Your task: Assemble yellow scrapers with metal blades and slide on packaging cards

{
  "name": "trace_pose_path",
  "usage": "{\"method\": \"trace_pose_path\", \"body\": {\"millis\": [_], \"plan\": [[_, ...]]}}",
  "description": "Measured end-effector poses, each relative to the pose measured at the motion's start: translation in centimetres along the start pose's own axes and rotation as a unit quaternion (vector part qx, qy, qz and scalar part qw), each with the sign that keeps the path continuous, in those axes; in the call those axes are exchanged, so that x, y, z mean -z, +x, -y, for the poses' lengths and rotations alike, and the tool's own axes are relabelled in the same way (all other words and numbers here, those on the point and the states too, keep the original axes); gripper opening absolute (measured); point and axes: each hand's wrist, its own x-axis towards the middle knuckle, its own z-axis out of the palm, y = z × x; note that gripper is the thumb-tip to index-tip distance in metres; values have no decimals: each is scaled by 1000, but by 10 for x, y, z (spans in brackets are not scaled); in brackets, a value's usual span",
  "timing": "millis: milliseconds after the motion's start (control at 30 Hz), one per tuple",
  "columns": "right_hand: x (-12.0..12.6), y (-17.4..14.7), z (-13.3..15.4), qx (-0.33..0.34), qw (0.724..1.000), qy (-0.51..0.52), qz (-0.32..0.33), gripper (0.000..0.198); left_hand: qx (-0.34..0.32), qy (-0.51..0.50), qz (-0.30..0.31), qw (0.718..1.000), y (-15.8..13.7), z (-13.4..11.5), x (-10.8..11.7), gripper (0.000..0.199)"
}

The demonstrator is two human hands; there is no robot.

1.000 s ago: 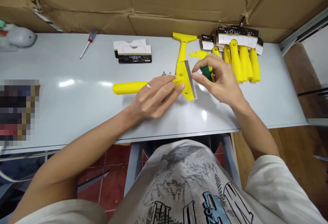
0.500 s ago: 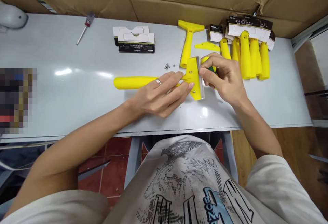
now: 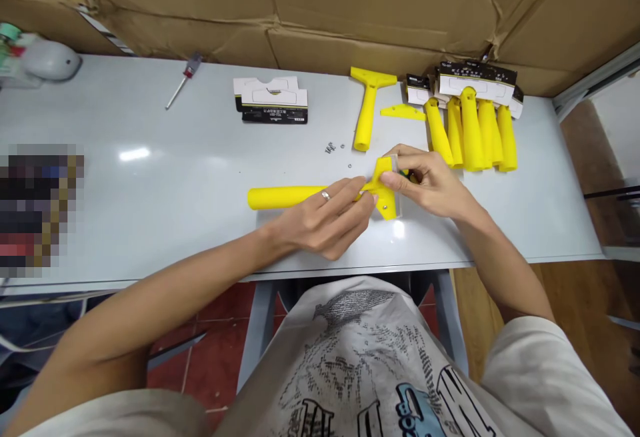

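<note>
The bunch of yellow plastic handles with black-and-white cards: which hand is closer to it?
Right. The right hand is close by, in front and left of the yellow handles; the left hand is farther left.

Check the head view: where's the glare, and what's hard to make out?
Head view: white glare streaks the tabletop at left, with a smaller glint just below the yellow scraper's head; head view: pixelation hides the patch at the left edge.

"TGJ-001" on card (image 3: 273, 98), lettering on shirt (image 3: 350, 344)
</note>
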Motion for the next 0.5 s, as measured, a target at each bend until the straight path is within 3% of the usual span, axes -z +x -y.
{"method": "trace_pose_path", "body": {"millis": [67, 133, 200, 233, 300, 367, 500], "plan": [[15, -1, 0, -6, 998, 14, -64, 34, 27, -44, 24, 998, 0, -2, 0, 17], [29, -1, -1, 5, 985, 22, -170, 31, 35, -82, 52, 995, -1, -5, -2, 19], [38, 0, -3, 43, 970, -23, -240, 26, 19, -117, 72, 990, -1, -7, -5, 20], [39, 2, -3, 64, 965, -70, -243, 21, 7, -129, 80, 988, -1, -8, -7, 22], [32, 7, -2, 92, 961, -183, -184, 16, -9, -140, 86, 986, 0, -9, -9, 27], [18, 16, 2, 85, 950, -291, -78, 25, -15, -135, 87, 987, 0, -9, -10, 30], [-14, 45, 20, -3, 886, -454, 89, 45, -32, -134, 104, 985, -4, -8, -12, 33]]}}
